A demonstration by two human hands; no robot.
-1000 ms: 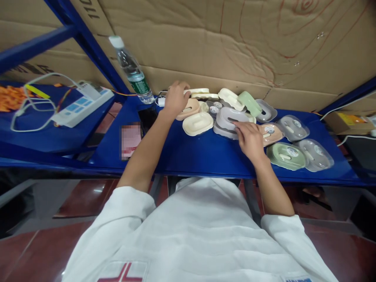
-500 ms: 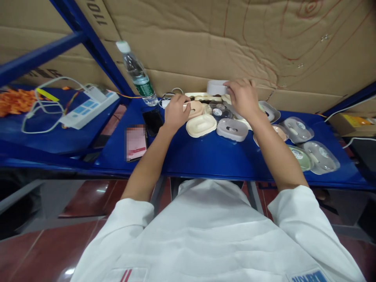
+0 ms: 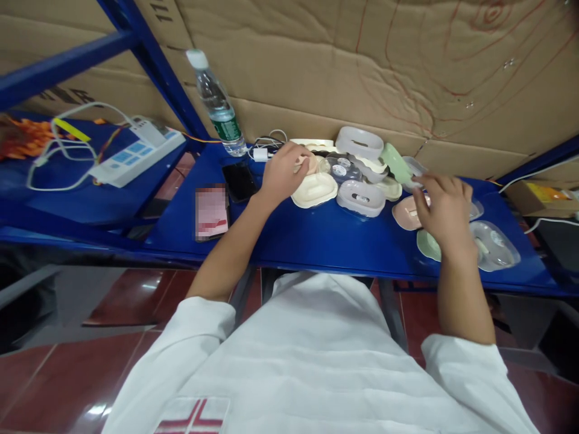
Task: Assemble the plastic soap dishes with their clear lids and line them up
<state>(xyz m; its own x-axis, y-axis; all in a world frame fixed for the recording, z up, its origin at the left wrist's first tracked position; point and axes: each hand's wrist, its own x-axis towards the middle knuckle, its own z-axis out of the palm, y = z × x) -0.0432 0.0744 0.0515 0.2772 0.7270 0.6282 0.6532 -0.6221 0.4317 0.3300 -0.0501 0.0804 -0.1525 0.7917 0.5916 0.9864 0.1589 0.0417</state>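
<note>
My left hand is curled over a peach soap dish, thumb on the near side and fingers beyond it. Just in front lies a cream soap dish, with a lilac-grey soap dish to its right. My right hand hovers above the right-hand group, thumb and forefinger apart. Its forefinger tip is close to the end of a tilted green dish part; whether they touch is unclear. Below it are a pink soap dish and a second green one, partly hidden.
Another lilac-grey dish rests on the pile by the cardboard wall. A clear-grey dish is at the right. A water bottle, a dark phone and a pink-screened device stand or lie at left. A power strip is beyond.
My right hand has let go of the lilac-grey dish, now lying on the pile, and moved right and towards me. My left hand has shifted slightly and curled more over the peach dish.
</note>
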